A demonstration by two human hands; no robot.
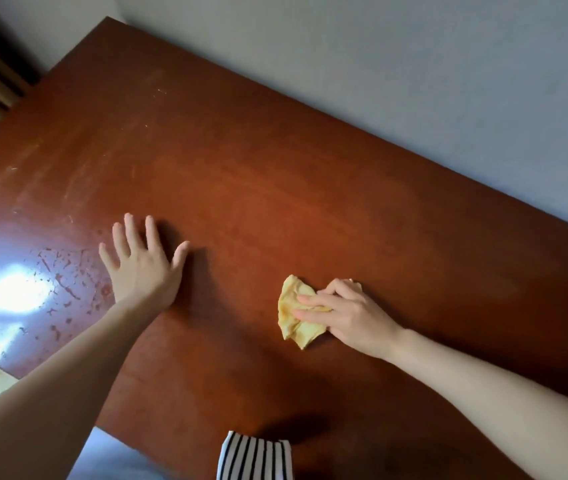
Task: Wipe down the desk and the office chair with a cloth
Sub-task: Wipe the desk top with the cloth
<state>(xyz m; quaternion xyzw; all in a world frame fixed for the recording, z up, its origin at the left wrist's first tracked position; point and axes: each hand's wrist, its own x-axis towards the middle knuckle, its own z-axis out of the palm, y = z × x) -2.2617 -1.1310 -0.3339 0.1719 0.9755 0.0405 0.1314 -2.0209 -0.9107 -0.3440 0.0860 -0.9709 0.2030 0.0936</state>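
A person wipes a reddish-brown wooden desk (275, 150) set against a pale wall (414, 81). The right hand (348, 317) holds a crumpled yellow cloth (301, 332) down on the near right part of the top, fingers laid over it and the index finger arched. The left hand (144, 268) lies flat and spread on the wood well to the left, bracing and holding nothing. Dried spots and streaks (64, 271) show in the window glare just beyond the left hand, near the desk's left edge, and fainter scuffs run toward the far corner. The office chair is not in view, so only 1 of the 2 surfaces is being worked. To do this pass well, the cloth likely needs opening out flatter, firm even pressure, and overlapping strokes carried leftward into the spotted patch, with the bracing hand lifted clear first. A striped garment (255, 455) hangs at the bottom edge.
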